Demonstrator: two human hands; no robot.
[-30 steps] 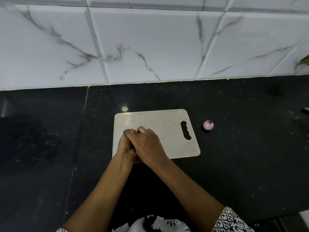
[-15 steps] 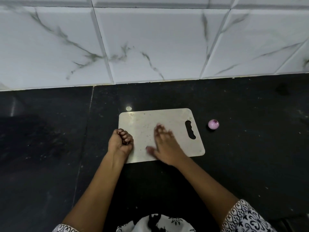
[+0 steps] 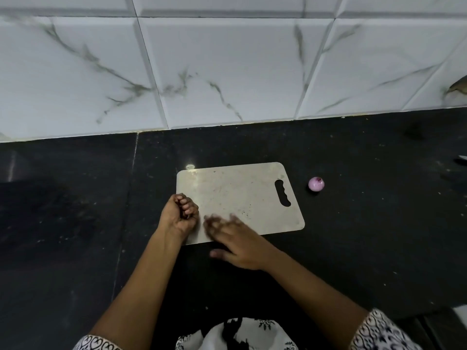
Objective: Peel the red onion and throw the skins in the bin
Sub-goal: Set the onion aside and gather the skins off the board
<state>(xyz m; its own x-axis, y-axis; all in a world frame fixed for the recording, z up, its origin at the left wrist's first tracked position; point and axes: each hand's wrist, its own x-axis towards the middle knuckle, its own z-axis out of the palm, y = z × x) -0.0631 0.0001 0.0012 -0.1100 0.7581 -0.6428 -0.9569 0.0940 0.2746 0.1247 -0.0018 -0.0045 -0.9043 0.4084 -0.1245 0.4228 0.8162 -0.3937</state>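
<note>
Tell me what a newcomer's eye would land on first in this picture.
The small purple onion stands out, alone on the black counter just right of the pale cutting board. At the board's near left corner the left hand is curled into a fist, while the right hand, blurred, spreads its fingers over the near edge.

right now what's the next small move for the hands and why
Probably carry the left hand to the bin, which is out of view: it is curled round what look like skins, and the peeled onion already sits beside the board.
</note>
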